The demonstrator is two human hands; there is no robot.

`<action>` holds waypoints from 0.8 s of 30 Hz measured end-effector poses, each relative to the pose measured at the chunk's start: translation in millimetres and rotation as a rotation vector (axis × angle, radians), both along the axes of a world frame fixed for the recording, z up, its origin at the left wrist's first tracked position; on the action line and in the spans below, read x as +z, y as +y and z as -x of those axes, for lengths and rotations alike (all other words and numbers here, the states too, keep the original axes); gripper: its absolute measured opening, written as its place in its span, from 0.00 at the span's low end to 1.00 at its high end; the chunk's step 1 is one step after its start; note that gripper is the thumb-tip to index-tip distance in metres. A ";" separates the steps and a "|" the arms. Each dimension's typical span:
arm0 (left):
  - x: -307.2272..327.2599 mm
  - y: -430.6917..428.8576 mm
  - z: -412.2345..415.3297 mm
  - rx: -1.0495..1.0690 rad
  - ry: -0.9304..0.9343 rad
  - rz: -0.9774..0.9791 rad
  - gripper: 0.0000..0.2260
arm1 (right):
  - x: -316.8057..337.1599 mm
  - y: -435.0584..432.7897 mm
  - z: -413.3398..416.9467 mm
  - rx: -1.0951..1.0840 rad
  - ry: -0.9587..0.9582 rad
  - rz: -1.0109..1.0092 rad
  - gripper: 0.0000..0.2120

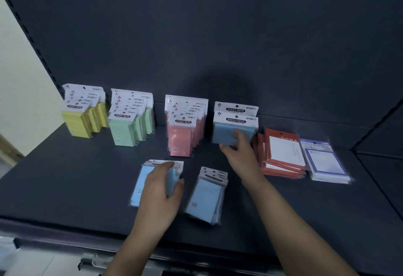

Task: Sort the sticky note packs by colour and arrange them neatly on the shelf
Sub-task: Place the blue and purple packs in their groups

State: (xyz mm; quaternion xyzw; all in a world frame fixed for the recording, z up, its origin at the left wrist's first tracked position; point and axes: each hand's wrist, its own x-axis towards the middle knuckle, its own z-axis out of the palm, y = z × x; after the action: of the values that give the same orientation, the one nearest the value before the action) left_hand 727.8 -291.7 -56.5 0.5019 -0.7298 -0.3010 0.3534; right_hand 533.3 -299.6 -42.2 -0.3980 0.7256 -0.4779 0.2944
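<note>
The standing blue packs (pixel 235 130) are being propped at the back of the shelf (pixel 65 177), only two deep, between the pink row (pixel 183 136) and the red packs (pixel 281 151). A topple is being risked here. If the front one is being pushed or released off-vertical by the right hand (pixel 237 149), the pair is likely to be tipped forward or knocked against the red packs just beside it. The glossy wrappers are also being judged a hazard, since the left blue pile (pixel 139 184) could be fanned out or dropped if lifted by one edge. The right blue pile (pixel 206 199) is lying flat between the two forearms and could be swept by either.

The right hand is being held extended, with fingers laid over the face of the front standing pack and the thumb at its lower corner, clamped on it. The left hand (pixel 161 186) is being held palm-down, with fingers and thumb curled round the left blue pile.
</note>
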 end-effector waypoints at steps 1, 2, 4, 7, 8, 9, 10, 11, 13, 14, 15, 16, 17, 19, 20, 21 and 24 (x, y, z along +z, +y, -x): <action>-0.9 -2.1 -5.4 0.019 0.009 -0.001 0.18 | 0.8 -4.0 1.1 -0.015 0.018 0.007 0.27; -1.1 -4.0 -9.9 0.034 0.017 0.003 0.18 | 1.8 -7.3 1.8 -0.026 0.031 0.010 0.27; -2.0 -7.9 -15.1 0.053 0.013 -0.002 0.16 | 1.9 -11.9 3.1 -0.038 0.067 0.021 0.26; 0.7 -10.5 -16.2 0.043 0.000 -0.004 0.13 | 0.0 -13.9 6.8 -0.072 0.187 0.031 0.24; 3.6 -11.3 -14.1 0.029 0.001 0.003 0.12 | -0.6 -15.0 9.4 -0.113 0.225 0.042 0.23; 7.4 -12.9 -9.7 0.008 0.004 0.005 0.13 | -1.5 -16.5 12.7 -0.176 0.251 0.058 0.23; 13.3 -14.6 -2.9 -0.021 0.011 0.005 0.13 | -2.2 -18.1 16.4 -0.250 0.267 0.077 0.22; 19.7 -17.3 7.1 -0.064 0.031 0.005 0.14 | -2.7 -20.1 20.4 -0.319 0.272 0.085 0.21; 33.6 -27.4 35.0 -0.197 0.071 -0.052 0.18 | -2.9 -23.8 27.3 -0.408 0.265 0.067 0.20; 39.8 -34.5 51.3 -0.269 0.086 -0.096 0.20 | -3.6 -25.7 30.4 -0.422 0.259 0.055 0.19; 43.7 -42.8 68.4 -0.325 0.095 -0.133 0.22 | -4.2 -27.2 33.3 -0.418 0.249 0.051 0.19; 44.7 -51.8 84.9 -0.347 0.096 -0.170 0.21 | -4.8 -28.5 35.5 -0.401 0.232 0.061 0.20; 44.0 -60.7 99.5 -0.323 0.086 -0.205 0.20 | -5.2 -29.4 37.7 -0.377 0.208 0.082 0.20; 36.5 -77.9 121.9 -0.219 0.088 -0.270 0.17 | -4.2 -30.4 41.5 -0.338 0.152 0.120 0.20; 31.6 -83.4 129.5 -0.182 0.118 -0.309 0.17 | -3.1 -30.7 43.6 -0.317 0.131 0.133 0.20; 27.1 -86.3 134.7 -0.162 0.157 -0.341 0.17 | -2.0 -31.1 46.1 -0.291 0.114 0.139 0.20; 17.6 -91.6 141.4 -0.119 0.256 -0.291 0.20 | 1.1 -32.3 54.3 -0.247 0.062 0.175 0.17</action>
State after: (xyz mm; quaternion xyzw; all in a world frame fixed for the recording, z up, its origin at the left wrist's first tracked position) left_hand 586.4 -383.2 -38.9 0.4611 -0.6560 -0.4853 0.3486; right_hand 479.1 -331.8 -41.1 -0.3442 0.7334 -0.5595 0.1749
